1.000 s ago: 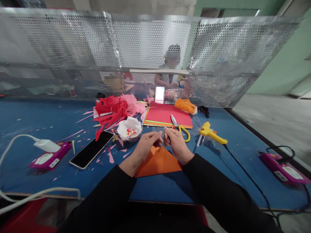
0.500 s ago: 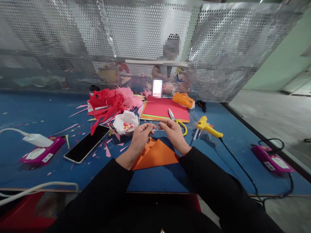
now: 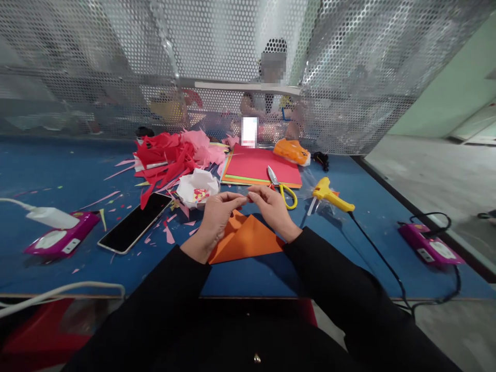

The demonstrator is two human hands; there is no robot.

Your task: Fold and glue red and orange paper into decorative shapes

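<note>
My left hand point(image 3: 217, 219) and my right hand point(image 3: 272, 209) meet above a folded sheet of orange paper point(image 3: 251, 240), fingertips pinched and almost touching. Whatever lies between the fingertips is too small to make out. The orange paper rests on the blue table point(image 3: 248, 281) under both hands. Just beyond my right hand are scissors with yellow handles point(image 3: 287, 196), their blades over a stack of coloured paper point(image 3: 256, 164). A white paper bowl point(image 3: 197, 185) with small red and yellow bits stands behind my left hand.
A yellow glue gun point(image 3: 333, 195) lies on the right, its cord running to a purple power strip point(image 3: 432, 245). Left are a phone point(image 3: 134, 225), another purple strip point(image 3: 62, 235) and red and pink paper scraps point(image 3: 170, 155). A perforated metal screen point(image 3: 232, 46) stands behind, a person point(image 3: 273, 72) beyond it.
My fingertips have come closer together above the orange paper. The whole view has shifted slightly, with things on the table now sitting a little higher in the picture.
</note>
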